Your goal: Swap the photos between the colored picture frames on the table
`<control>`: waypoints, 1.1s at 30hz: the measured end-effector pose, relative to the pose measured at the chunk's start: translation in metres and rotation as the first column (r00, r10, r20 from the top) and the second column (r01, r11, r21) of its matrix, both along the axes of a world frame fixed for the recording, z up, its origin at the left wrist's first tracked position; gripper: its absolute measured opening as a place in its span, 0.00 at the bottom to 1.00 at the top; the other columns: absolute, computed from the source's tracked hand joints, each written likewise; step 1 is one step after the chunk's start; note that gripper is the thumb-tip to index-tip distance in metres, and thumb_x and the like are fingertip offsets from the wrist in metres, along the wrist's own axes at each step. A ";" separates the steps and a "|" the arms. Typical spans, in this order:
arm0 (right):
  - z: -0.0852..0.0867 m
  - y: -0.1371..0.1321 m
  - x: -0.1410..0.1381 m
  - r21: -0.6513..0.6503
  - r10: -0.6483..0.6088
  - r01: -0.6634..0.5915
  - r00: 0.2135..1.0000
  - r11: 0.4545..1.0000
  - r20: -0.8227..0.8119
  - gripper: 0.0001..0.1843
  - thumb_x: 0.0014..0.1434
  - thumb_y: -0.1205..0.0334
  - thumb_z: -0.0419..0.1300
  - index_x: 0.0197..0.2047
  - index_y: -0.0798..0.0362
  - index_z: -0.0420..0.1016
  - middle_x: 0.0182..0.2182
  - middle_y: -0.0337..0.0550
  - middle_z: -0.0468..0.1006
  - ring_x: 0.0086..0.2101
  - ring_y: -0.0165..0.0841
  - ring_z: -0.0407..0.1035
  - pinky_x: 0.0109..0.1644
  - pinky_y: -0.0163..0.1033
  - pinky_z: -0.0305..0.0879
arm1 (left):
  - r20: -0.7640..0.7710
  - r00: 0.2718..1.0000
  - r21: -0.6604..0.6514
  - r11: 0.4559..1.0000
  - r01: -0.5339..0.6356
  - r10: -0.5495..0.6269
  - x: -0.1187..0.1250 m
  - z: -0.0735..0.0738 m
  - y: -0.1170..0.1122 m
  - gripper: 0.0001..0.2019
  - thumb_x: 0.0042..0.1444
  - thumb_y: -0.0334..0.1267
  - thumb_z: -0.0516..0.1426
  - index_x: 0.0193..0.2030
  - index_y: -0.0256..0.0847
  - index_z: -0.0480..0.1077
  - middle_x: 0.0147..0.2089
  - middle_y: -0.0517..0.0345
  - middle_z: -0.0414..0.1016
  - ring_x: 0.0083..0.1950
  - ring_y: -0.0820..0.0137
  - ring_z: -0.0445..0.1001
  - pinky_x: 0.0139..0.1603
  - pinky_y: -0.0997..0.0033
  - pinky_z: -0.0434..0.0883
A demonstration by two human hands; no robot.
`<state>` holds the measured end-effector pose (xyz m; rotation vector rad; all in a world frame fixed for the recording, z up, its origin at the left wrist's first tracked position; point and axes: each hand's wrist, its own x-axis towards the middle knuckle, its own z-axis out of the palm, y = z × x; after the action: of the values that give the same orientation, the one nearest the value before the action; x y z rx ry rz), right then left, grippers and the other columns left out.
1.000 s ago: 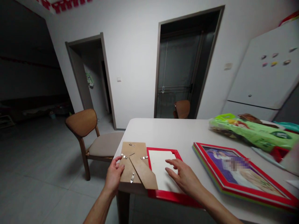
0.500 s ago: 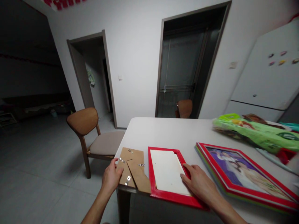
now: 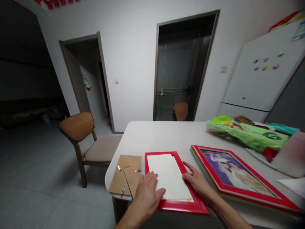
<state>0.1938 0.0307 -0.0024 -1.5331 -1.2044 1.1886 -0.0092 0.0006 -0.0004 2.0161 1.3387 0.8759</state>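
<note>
A red picture frame [image 3: 182, 207] lies at the table's near edge, with a white backing sheet [image 3: 164, 171] inside its border. My left hand [image 3: 147, 194] is over the frame's left side, fingers stretched out and resting at the sheet's edge. On the opposite side, my right hand [image 3: 196, 181] touches the frame's right border, its thumb and fingers apart. To the left sits a brown frame back board [image 3: 116, 181] with metal clips and a stand flap, partly hidden behind my left hand. Neither hand has closed around anything.
Stacked frames with a photo [image 3: 235, 175] on top lie to the right. Behind them are a green plastic package [image 3: 250, 130] and a plate [image 3: 259, 158]. A wooden chair [image 3: 78, 127] stands left of the white table [image 3: 164, 133], and another chair [image 3: 180, 111] beyond it.
My left hand has left the brown back board and moved right onto the red frame. My right hand stays at the frame's right border. The camera view has turned slightly right.
</note>
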 end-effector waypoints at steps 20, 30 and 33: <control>0.009 0.001 0.001 0.135 -0.026 0.005 0.988 0.991 0.151 0.35 0.44 0.59 0.53 0.56 0.61 0.51 0.19 0.35 0.70 0.20 0.29 0.64 0.22 0.32 0.57 | 0.290 0.926 0.196 0.933 -0.303 0.240 -0.010 0.033 0.007 0.19 0.45 0.28 0.49 0.47 0.39 0.62 0.44 0.52 0.68 0.45 0.64 0.66 0.46 0.67 0.63; -0.018 0.014 0.016 0.225 -0.111 -0.100 0.640 0.969 0.760 0.25 0.49 0.58 0.46 0.49 0.59 0.64 0.34 0.50 0.75 0.33 0.38 0.69 0.36 0.37 0.60 | 0.598 0.708 -0.374 0.912 -0.168 0.376 -0.067 -0.014 0.016 0.23 0.37 0.28 0.56 0.44 0.36 0.60 0.35 0.56 0.74 0.31 0.69 0.72 0.32 0.74 0.68; -0.021 0.014 0.017 0.239 -0.126 -0.123 0.581 0.963 0.804 0.24 0.49 0.59 0.47 0.48 0.60 0.65 0.37 0.53 0.74 0.35 0.39 0.69 0.39 0.39 0.60 | 0.532 0.773 -0.363 0.918 -0.161 0.346 -0.070 -0.020 0.017 0.22 0.39 0.30 0.55 0.45 0.37 0.60 0.30 0.59 0.74 0.28 0.70 0.72 0.29 0.75 0.66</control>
<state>0.2106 0.0447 -0.0232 -1.9184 -1.8593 0.1957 -0.0793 0.0173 -0.0207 1.1892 1.2900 1.2156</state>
